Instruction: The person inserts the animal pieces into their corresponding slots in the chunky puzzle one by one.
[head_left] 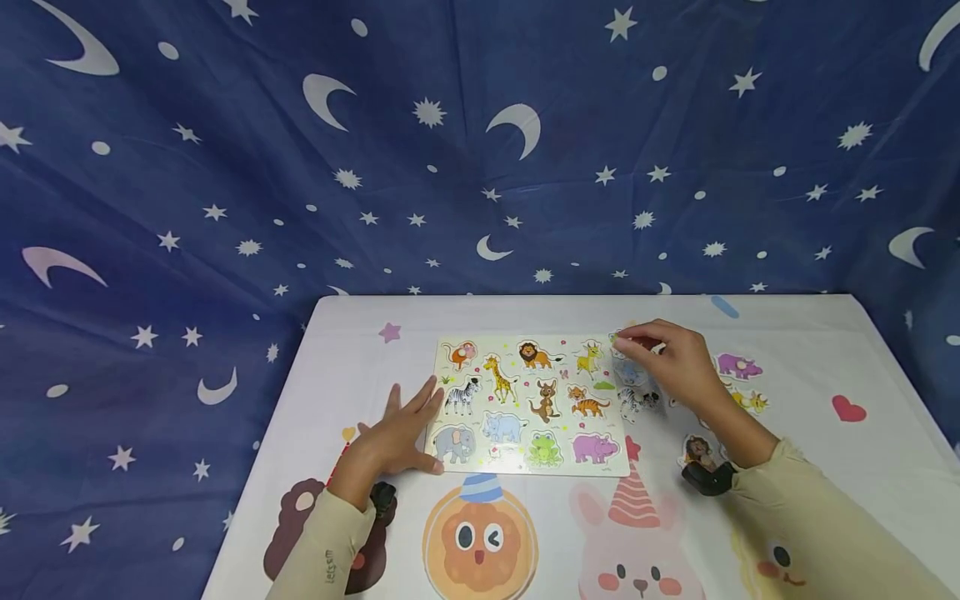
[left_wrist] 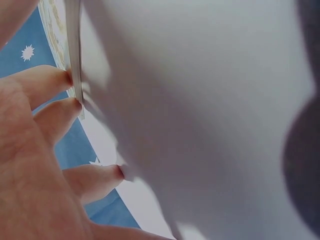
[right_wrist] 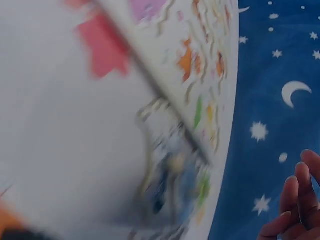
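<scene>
A pale animal puzzle board [head_left: 487, 457] lies on the table, with pictures of a lion, giraffe, zebra, frog and other animals. My left hand [head_left: 401, 433] is spread at its left edge. In the left wrist view, two fingertips [left_wrist: 72, 102] of that hand touch the board's edge [left_wrist: 74, 55]. My right hand [head_left: 678, 362] hovers beyond the board's upper right corner, over loose animal pieces. Its fingers [right_wrist: 302, 185] are bent towards the thumb in the right wrist view, and no piece shows between them. Beneath it are a zebra piece [head_left: 639, 402] and a blue piece [head_left: 632, 372].
Further right, a purple hippo piece [head_left: 738, 366] and a yellow piece [head_left: 750, 402] lie on the white printed tablecloth [head_left: 817, 342]. A brown animal piece [head_left: 699, 450] is near the right wrist. Behind the table hangs a blue curtain [head_left: 480, 167] with moons and stars.
</scene>
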